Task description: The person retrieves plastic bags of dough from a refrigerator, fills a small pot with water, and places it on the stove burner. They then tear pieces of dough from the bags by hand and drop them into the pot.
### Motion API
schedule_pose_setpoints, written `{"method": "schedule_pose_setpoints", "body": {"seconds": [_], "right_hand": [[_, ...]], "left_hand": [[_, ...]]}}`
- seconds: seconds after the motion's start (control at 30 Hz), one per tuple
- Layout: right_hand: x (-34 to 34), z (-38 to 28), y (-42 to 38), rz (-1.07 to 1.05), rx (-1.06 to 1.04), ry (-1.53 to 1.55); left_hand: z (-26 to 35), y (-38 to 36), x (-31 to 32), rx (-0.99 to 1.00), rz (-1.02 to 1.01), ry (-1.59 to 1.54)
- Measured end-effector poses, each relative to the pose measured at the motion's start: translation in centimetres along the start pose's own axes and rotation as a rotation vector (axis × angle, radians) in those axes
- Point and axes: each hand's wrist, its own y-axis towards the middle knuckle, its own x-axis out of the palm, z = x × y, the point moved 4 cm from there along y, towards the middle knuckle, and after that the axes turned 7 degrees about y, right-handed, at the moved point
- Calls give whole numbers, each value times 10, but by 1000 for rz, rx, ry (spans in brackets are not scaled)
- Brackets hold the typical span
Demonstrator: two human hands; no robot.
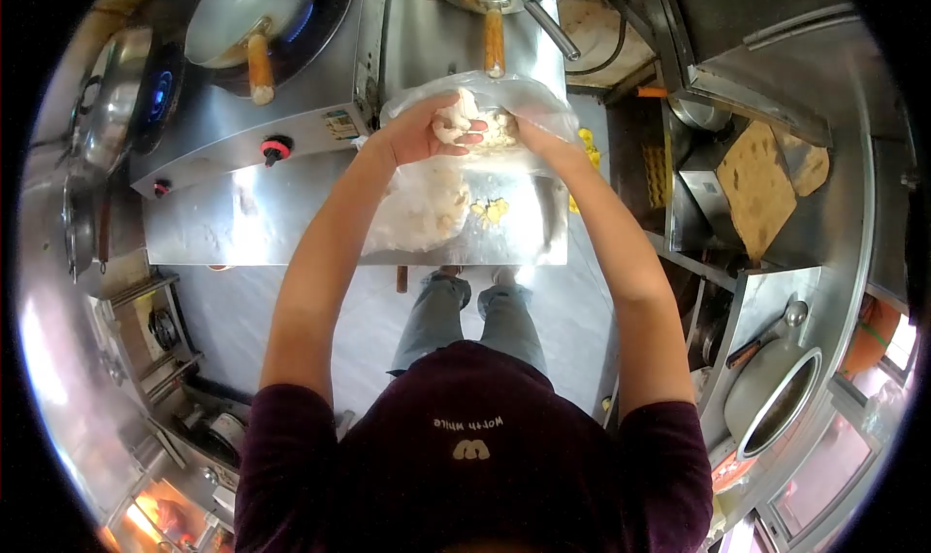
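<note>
head view | left hand cupping lumpy pale piece | right hand at crinkled translucent bag, grip unclear

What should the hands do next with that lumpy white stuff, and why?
Probably the left hand should lower its pale clump slightly, keeping it over the clear plastic bag. More pale pieces sit beside it there, and yellowish bits already lie loose on the metal counter, so anything dropped elsewhere might land there too.
</note>
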Motion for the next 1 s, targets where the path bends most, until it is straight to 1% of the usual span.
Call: {"method": "schedule_pose_setpoints", "body": {"seconds": [0.07, 0.17, 0.27, 0.33, 0.37, 0.43, 0.47, 0.6, 0.7, 0.73, 0.77, 0.83, 0.87, 0.9, 0.93, 0.97, 1.0], "right_hand": [[7, 3, 4, -79, -33, -104], [4, -8, -9, -41, -248, 417], [3, -14, -29, -408, 120, 1135], [-2, -22, -40, -509, 102, 1347], [-6, -27, -46, -562, 92, 1452], [-15, -39, -56, -565, 65, 1531], [-22, -46, -61, -570, 48, 1568], [-63, -89, -75, -562, -78, 1471], [-96, -138, -65, -531, -151, 1347], [-110, -161, -61, -528, -166, 1285], [-118, -183, -52, -494, -163, 1212], [-134, -230, -27, -462, -271, 1048], [-142, -259, -19, -395, -309, 1059], [-144, -281, -1, -406, -363, 1010], [-147, -304, 17, -417, -417, 962], [-150, -327, 30, -386, -407, 920], [-150, -347, 50, -369, -414, 828]], "left_hand": [[-3, -3, 1, 24, 38, -10], [-5, -9, 1, 59, 66, 10], [-6, -18, 1, 62, 126, 58], [-7, -22, 1, 41, 160, 99], [-4, -28, 8, 45, 123, 111], [1, -40, 22, 59, 51, 135], [3, -47, 30, 57, 110, 119], [39, -100, 69, 206, 158, 167], [91, -150, 78, 393, 195, 280], [106, -161, 70, 455, 251, 288], [122, -173, 59, 472, 341, 272], [160, -191, 27, 561, 395, 277], [181, -200, 7, 580, 463, 306], [201, -208, -10, 599, 532, 335], [218, -218, -21, 607, 630, 395], [236, -229, -32, 613, 731, 452], [256, -230, -52, 585, 762, 579]]}}
